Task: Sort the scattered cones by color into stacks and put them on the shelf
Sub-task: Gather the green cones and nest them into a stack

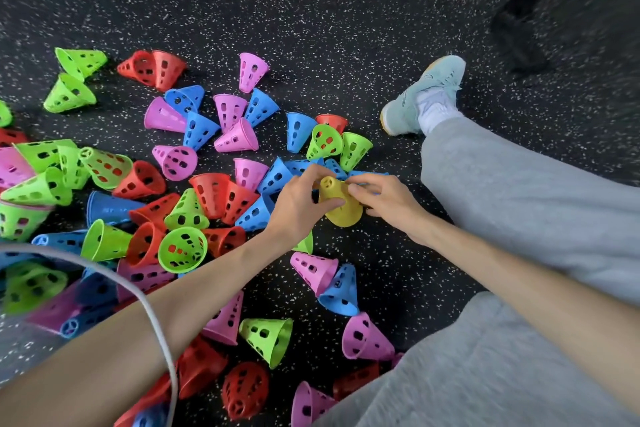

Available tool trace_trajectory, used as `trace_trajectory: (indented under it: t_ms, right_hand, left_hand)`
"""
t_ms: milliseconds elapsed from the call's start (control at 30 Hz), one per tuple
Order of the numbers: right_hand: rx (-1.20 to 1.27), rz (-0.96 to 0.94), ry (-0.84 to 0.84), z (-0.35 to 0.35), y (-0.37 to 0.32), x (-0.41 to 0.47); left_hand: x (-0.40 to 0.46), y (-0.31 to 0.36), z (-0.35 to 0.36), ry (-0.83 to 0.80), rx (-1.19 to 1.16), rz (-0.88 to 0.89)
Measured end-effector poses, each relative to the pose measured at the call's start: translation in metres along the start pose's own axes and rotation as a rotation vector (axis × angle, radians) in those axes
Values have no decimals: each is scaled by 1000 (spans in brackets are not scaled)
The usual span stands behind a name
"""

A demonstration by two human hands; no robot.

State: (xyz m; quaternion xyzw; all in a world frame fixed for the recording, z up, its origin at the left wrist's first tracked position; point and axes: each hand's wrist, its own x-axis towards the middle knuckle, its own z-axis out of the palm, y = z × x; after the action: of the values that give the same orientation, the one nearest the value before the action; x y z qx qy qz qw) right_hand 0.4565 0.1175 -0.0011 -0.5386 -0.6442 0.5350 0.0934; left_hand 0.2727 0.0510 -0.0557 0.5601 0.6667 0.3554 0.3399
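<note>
Left hand (298,204) and right hand (384,199) both grip one yellow cone (341,203), held just above the speckled floor (346,28). Green, red, pink and blue cones (194,130) lie scattered on the floor beside a grey-trousered leg (519,191).

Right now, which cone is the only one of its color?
The yellow cone, gripped by both the left hand and right hand. Every other visible cone is green, red, blue or pink.

Both bare forearms are reaching forward, converging. The left hand (298,202) and right hand (384,199) are curling their fingers, pinching opposite sides of one grip.
</note>
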Motion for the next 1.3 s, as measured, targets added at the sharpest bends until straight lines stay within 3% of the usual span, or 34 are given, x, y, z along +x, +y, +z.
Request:
trace_trajectory:
  t_ms: [333, 533, 767, 867, 1067, 1200, 1300]
  right_hand:
    - [-164, -150, 83, 1, -3, -14]
    - [-335, -204, 116, 8, -7, -24]
    - [-469, -396, 195, 25, -16, -48]
    - [-410, -389, 88, 32, -21, -59]
    - [-467, -197, -322, 39, -10, -65]
    - [-611, -146, -489, 45, 3, -58]
    - [-623, -139, -493, 46, 3, -51]
  left_hand:
    - [-8, 10, -3, -83, -36, 46]
    - [-28, 6, -20, -114, 134, 187]
    - [-58, -15, -39, -268, 328, 367]
    - [-73, -23, -42, -338, 372, 346]
    - [-92, -35, -54, -372, 456, 285]
    - [-97, -44, -66, -263, 455, 263]
    - [-95, -48, -69, -107, 444, 248]
